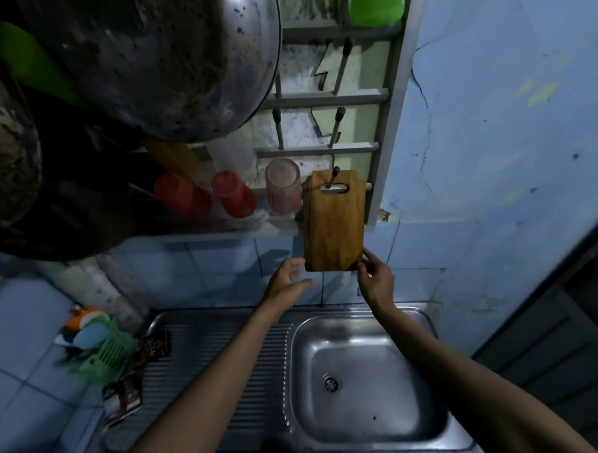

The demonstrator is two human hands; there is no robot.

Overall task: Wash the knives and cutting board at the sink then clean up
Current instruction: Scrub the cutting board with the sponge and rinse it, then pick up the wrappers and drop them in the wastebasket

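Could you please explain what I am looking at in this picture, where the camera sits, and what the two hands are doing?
There is no machine here: a person wears a wide-angle camera on the head, so you look forward and down along both bare arms. This is the only view.

Below is a steel sink, its basin bare, with a ribbed draining surface beside it. On the wall above hangs a metal rack with pegs. A wooden cutting board hangs on one peg through its handle slot. The right hand pinches the board's lower right corner. The left hand is open beside the lower left corner; whether it touches the board is unclear.

Left of the board stand three cups on a shelf, and a large metal pan hangs above. A green basket with sponges sits left of the sink. No knives are visible.
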